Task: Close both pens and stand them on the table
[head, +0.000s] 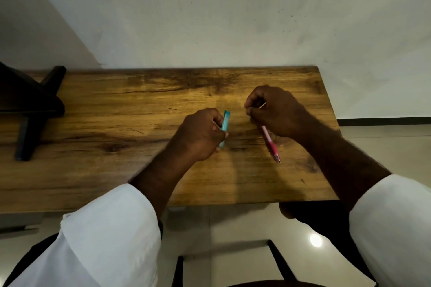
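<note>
My left hand grips a slim turquoise case, held upright just above the wooden table. A little to its right, my right hand is curled, its fingertips pinching a thin pale stick that pokes out above the thumb. A pink pen runs from under my right palm toward me, tip nearest the front edge; whether the hand holds it or it lies on the table I cannot tell. The two hands are apart, with white sleeves on both arms.
A dark wooden stand with angled legs sits on the table's left end. A white wall rises directly behind the table. The table's right edge ends near my right forearm. Below are a pale glossy floor and a black chair frame.
</note>
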